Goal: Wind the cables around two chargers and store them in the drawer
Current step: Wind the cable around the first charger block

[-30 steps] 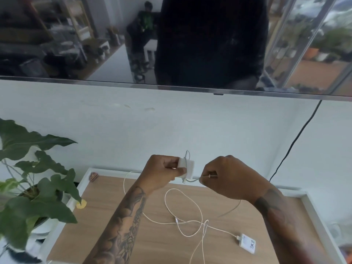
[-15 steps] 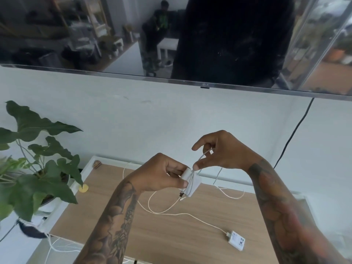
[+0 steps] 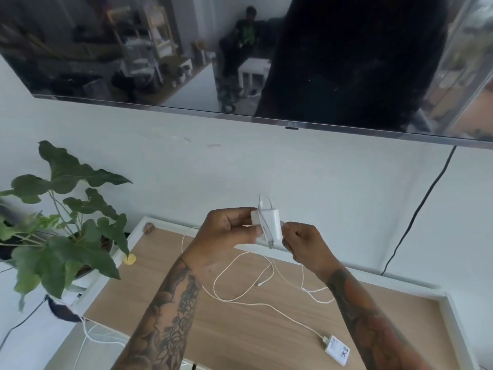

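Observation:
My left hand (image 3: 226,231) grips a white charger (image 3: 272,225) above the wooden table top (image 3: 240,335). A few turns of thin white cable lie across the charger's face. Just right of and below the charger, my right hand (image 3: 306,249) pinches that cable (image 3: 306,285), whose loose part hangs down in loops onto the wood. A second white charger (image 3: 337,349) with dark print lies flat near the table's front right, its own cable (image 3: 266,305) trailing left across the table. No drawer is in view.
A potted leafy plant (image 3: 61,236) stands left of the table. A wall-mounted TV (image 3: 240,54) hangs above, with a black cord (image 3: 416,214) running down the wall at right. A small brown object (image 3: 149,227) and a yellow disc (image 3: 130,259) sit by the table's white left rim.
My right hand has come down from above the charger to its lower right side, carrying the cable around it. The left hand has kept hold of the charger.

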